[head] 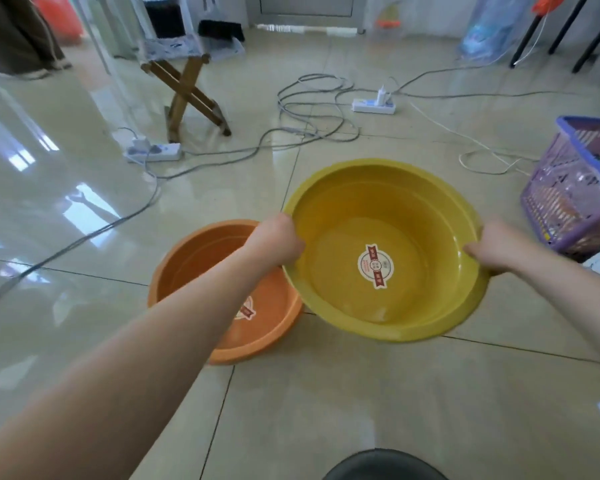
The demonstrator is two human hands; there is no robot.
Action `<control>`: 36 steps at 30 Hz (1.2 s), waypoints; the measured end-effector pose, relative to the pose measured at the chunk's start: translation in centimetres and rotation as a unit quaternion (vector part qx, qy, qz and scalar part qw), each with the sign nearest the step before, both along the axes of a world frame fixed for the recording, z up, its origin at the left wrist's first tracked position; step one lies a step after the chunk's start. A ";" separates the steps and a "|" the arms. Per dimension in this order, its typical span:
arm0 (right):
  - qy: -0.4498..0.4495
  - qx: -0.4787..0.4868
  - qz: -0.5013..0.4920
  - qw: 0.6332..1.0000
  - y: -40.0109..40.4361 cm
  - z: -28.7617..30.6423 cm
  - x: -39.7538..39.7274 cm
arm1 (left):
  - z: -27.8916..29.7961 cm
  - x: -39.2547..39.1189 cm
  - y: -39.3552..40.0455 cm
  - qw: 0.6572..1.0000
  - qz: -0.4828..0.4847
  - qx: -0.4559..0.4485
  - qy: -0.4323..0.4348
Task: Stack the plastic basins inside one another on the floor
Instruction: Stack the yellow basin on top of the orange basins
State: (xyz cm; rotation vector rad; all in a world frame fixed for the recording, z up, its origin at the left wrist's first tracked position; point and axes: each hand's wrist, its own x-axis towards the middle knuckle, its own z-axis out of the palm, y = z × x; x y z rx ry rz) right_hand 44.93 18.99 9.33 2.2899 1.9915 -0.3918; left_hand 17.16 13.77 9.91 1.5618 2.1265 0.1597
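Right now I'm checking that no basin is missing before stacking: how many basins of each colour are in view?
Yellow basin, gripped at the rim by the left hand and the right hand: 1
Orange basin, on the floor: 1
Total: 2

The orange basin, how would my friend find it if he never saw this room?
Start at the shiny tiled floor, then find the big round yellow plastic basin held at its rim by the two hands, left and right. The round orange plastic basin sits on the floor just left of it, partly under its edge; it is smaller and nobody holds it.
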 end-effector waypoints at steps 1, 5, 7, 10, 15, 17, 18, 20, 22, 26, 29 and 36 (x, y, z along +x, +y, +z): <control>-0.014 0.003 0.027 1.000 0.9 1.8 -2.3 | 1.4 -1.9 0.1 1.000 0.017 0.015 0.010; -0.054 0.004 0.118 0.992 3.1 6.1 -12.0 | 4.6 -10.3 -1.0 0.992 0.111 0.055 0.030; -0.038 0.006 0.147 0.988 3.6 5.8 -16.3 | 4.8 -13.8 -2.4 0.986 0.152 0.056 0.037; -0.030 0.003 0.176 0.984 3.2 3.7 -21.4 | 3.4 -17.7 -5.1 0.980 0.195 0.015 0.044; -0.004 -0.030 0.177 0.984 2.6 -2.5 -24.9 | -2.8 -20.1 -7.0 0.972 0.226 -0.061 0.015; -0.006 -0.053 0.164 0.985 2.4 -5.4 -24.9 | -5.3 -19.9 -7.0 0.973 0.212 -0.086 0.019; -0.011 -0.065 0.158 0.985 2.3 -6.7 -24.9 | -6.6 -19.8 -6.9 0.974 0.203 -0.097 0.019; -0.017 -0.083 0.150 0.985 2.2 -9.1 -24.7 | -8.7 -19.5 -6.7 0.974 0.191 -0.120 0.020; -0.018 -0.094 0.143 0.985 2.2 -10.9 -24.6 | -10.4 -19.3 -6.5 0.975 0.174 -0.134 0.037; -0.029 -0.092 0.141 0.985 2.0 -12.8 -24.8 | -12.0 -19.4 -6.5 0.976 0.144 -0.149 0.068; -0.009 -0.087 0.132 0.987 2.0 -13.4 -24.5 | -12.0 -19.4 -6.5 0.974 0.143 -0.160 0.075; 0.029 -0.086 0.161 0.983 -1.8 -9.9 -19.4 | -8.1 -14.7 -7.6 0.984 0.157 -0.065 0.060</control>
